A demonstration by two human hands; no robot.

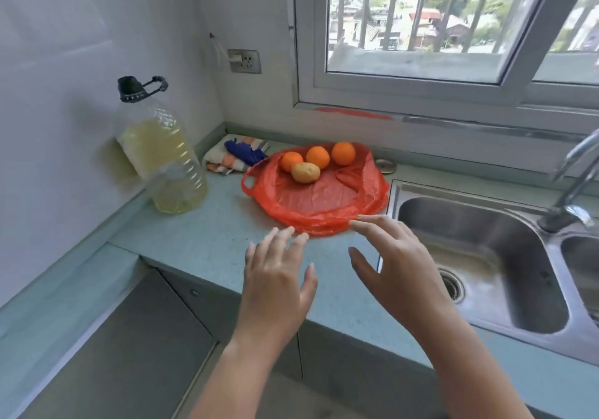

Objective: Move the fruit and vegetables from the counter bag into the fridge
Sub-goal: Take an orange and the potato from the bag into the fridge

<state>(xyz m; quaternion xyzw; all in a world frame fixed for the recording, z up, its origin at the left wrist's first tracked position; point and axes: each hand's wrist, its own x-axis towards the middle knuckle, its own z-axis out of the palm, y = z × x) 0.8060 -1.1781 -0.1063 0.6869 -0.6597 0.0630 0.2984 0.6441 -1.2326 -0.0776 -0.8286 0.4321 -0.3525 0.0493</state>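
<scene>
A: Head view. What's in front?

B: Pale green counter point(201, 240) in a kitchen corner, seen from above. A red plastic bag point(324, 198) lies opened flat on it, just left of a steel sink point(421, 198).

A: Where's the produce?

B: On the bag, at its far side, nr the wall. Three oranges in a row: left orange point(290, 160), middle orange point(318, 157), right orange point(343, 153). A potato point(305, 172) sits in front, touching the left one and just beside the middle one.

A: Hands?

B: Both bare, both reaching fwd over the counter's near part, holding nothing. Left hand point(278, 276): fingers straight & spread, tips at the bag's near edge. Right hand point(398, 266): fingers spread, slightly bent, thumb apart, tips at the bag's near right edge. Can't tell whether either hand's tips actually touch the plastic. The 2 hands are near each other but apart.

A: Anything else?

B: Left of the bag, a big clear oil bottle point(165, 159) w/ yellow liquid & a black cap stands by the left wall. In the corner behind, a striped cloth point(223, 162) w/ a blue item point(243, 152) on top, too blurred to name. A small round metal piece point(385, 166) sits on the counter just right of the bag's far corner. A tap point(570, 185) stands at the sink's right, blurred. Above: a window point(421, 29) w/ bars, rooftops & trees outside; a wall socket point(244, 61) left of it.
</scene>
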